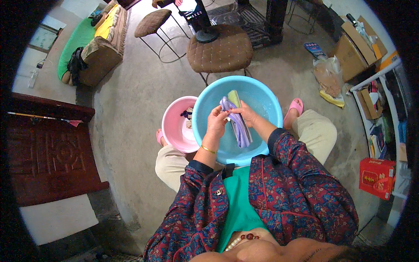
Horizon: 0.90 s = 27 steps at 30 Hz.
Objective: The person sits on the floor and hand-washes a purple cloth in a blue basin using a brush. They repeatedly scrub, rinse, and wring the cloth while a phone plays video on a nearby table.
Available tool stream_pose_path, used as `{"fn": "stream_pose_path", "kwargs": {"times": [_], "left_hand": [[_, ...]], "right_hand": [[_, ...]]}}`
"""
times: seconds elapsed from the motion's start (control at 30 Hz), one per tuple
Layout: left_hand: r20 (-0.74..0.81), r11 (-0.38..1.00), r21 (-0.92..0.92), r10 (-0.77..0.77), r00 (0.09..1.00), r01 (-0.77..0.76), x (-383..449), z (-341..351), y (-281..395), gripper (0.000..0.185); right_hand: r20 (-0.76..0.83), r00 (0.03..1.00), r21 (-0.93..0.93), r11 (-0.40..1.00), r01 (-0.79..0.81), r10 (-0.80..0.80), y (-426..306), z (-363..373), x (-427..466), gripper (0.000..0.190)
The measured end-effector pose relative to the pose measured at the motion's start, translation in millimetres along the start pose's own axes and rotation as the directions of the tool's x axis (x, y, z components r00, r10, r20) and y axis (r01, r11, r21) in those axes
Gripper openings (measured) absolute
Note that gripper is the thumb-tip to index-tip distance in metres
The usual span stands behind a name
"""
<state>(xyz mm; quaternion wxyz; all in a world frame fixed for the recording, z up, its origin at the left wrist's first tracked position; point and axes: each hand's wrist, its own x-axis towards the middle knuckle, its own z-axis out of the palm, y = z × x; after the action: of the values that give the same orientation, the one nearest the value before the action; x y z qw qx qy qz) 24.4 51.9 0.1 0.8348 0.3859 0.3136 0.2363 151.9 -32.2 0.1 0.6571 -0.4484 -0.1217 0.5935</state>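
Above a light-blue plastic basin (197,131), a purple striped cloth (240,131), folded lengthwise, hangs between my two hands. My left hand (217,121) pinches the cloth's upper part between thumb and fingers. My right hand (249,114) is at the cloth's right side, its thumb reaching across it. A scrub brush with pale green bristles (233,97) sticks up beside my right fingers; its lower part is hidden, and whether that hand grips the brush as well is unclear. Water shows in the basin. Close by on the left, a pink basin (175,140) holds small dark and pale cloths (189,118).
A padded brown stool (222,57) with a black round-based stand (207,34) is just beyond the basin. Another stool (154,23) is farther left. Rightward are a plastic bag (329,78), cardboard box (352,52), white shelf (370,78) and red carton (376,178).
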Motion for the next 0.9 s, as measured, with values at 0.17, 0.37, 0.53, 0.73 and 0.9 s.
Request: {"fn": "stream_pose_path", "kwargs": {"times": [0.17,0.37,0.53,0.73,0.9], "left_hand": [[-0.053,0.999,0.033,0.025,0.998,-0.023,0.9,-3.7,-4.6,0.033],[-0.238,0.942,0.317,0.191,0.952,-0.11,0.3,-5.3,-18.3,0.039],[0.151,0.176,0.964,0.249,0.957,-0.198,-4.7,2.8,-32.2,0.063],[0.184,-0.229,0.953,-0.089,0.979,-0.2,-12.9,17.8,-49.3,0.078],[0.181,-0.368,0.902,-0.148,0.972,-0.224,-5.3,10.3,-48.4,0.076]], "right_hand": [[0.047,0.994,0.101,0.99,-0.099,0.095,-3.3,-2.0,-3.2,0.054],[-0.144,0.983,-0.152,0.979,-0.138,0.117,19.4,-17.1,14.9,0.056],[-0.352,0.881,-0.789,0.606,-0.097,-0.317,33.8,-39.4,32.3,0.069],[-0.394,0.846,-0.891,0.373,-0.257,-0.358,27.0,-32.9,14.7,0.078],[-0.326,0.873,-0.931,0.286,-0.229,-0.364,3.9,-14.5,3.6,0.073]]}}
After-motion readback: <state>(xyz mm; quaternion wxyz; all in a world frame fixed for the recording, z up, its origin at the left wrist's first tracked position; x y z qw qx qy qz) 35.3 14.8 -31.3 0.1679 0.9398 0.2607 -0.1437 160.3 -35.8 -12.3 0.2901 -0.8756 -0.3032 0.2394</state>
